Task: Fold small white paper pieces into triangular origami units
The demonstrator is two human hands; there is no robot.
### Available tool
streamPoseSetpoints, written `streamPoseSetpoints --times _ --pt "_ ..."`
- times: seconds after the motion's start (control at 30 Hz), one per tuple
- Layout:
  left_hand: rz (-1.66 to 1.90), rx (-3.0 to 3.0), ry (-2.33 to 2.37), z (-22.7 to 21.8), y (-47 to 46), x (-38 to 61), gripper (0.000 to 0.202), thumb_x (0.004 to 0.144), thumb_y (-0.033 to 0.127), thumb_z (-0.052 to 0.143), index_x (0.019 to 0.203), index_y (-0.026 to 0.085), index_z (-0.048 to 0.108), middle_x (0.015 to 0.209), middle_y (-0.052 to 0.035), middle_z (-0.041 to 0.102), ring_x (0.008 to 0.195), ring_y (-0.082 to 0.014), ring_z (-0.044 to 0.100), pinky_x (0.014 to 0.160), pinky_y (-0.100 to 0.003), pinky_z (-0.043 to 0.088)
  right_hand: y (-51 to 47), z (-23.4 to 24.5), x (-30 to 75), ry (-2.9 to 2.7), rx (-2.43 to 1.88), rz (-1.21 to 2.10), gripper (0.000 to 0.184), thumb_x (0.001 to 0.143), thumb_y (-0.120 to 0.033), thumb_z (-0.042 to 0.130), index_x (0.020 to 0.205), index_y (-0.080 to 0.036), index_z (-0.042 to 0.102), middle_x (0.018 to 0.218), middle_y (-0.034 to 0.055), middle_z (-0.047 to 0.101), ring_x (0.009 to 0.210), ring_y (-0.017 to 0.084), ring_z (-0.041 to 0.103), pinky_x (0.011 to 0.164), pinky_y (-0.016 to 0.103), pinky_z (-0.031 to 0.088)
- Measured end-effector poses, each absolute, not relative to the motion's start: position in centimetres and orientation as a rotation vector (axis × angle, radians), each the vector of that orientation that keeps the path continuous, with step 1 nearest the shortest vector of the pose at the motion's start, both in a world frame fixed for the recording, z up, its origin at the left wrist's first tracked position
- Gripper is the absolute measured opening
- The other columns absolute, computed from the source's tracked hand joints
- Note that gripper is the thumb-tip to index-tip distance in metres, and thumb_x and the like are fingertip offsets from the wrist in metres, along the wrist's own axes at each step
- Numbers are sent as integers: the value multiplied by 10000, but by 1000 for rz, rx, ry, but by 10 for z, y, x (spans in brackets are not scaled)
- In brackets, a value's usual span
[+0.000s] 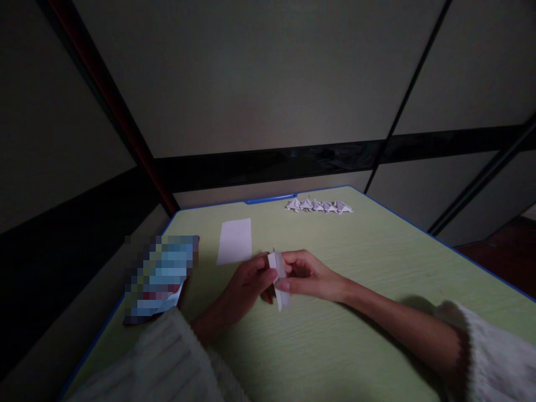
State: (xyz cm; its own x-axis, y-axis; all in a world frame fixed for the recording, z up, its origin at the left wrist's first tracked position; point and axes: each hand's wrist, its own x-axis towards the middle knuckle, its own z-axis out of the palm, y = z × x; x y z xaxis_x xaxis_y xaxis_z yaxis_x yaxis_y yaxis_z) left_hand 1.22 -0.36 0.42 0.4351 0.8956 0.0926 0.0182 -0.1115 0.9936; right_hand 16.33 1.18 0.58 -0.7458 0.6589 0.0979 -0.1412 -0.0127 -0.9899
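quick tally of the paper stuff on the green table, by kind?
Folded paper pieces in the row at the far edge: about 5, too small to be sure
Flat white sheet: 1
Narrow folded strip held by left hand and right hand: 1
Total: about 7

A narrow white paper strip [280, 282], folded lengthwise, stands tilted just above the green tabletop [335, 346], near its middle and closer to the left edge than the right. Its upper end is pinched between the fingertips of both hands, and its lower end points toward the near edge, hanging free.
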Motion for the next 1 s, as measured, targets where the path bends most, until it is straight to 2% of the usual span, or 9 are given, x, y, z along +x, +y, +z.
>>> streamPoseSetpoints --times 0.2,0.4,0.53,0.73,1.0 --pt "991 1421 938 1 -2 11 256 624 325 513 747 110 575 518 1 561 438 -107 488 444 -226 400 12 8 161 -1679 -597 1680 231 691 -351 526 696 -123 488 616 -7 489 544 80 443 521 217 340" --pt "1185 1425 1139 5 3 9 118 617 257 532 617 139 520 507 45 495 459 -80 443 431 -185 359 20 1 162 -1590 -826 1281 232 705 -317 504 574 -140 431 529 -42 374 484 59 334 452 196 252" --pt "1408 1433 1413 16 3 5 194 657 267 488 505 157 437 455 65 403 442 -71 383 412 -173 320 28 1 168 -1471 -963 1021 246 698 -300 501 530 -155 394 506 -47 341 470 62 296 437 203 215" --pt "1490 1406 1616 16 8 -3 162 679 284 450 579 160 477 512 39 474 491 -100 446 424 -189 341 33 1 171 -1450 -1003 850 233 687 -263 497 508 -163 388 555 -29 360 519 81 325 484 223 253" --pt "1537 1460 1695 7 16 -9 197 692 302 442 543 172 441 443 57 431 394 -81 391 379 -188 290 33 0 167 -1463 -973 804 247 691 -235 499 484 -160 389 642 -4 395 612 105 378 566 248 293"
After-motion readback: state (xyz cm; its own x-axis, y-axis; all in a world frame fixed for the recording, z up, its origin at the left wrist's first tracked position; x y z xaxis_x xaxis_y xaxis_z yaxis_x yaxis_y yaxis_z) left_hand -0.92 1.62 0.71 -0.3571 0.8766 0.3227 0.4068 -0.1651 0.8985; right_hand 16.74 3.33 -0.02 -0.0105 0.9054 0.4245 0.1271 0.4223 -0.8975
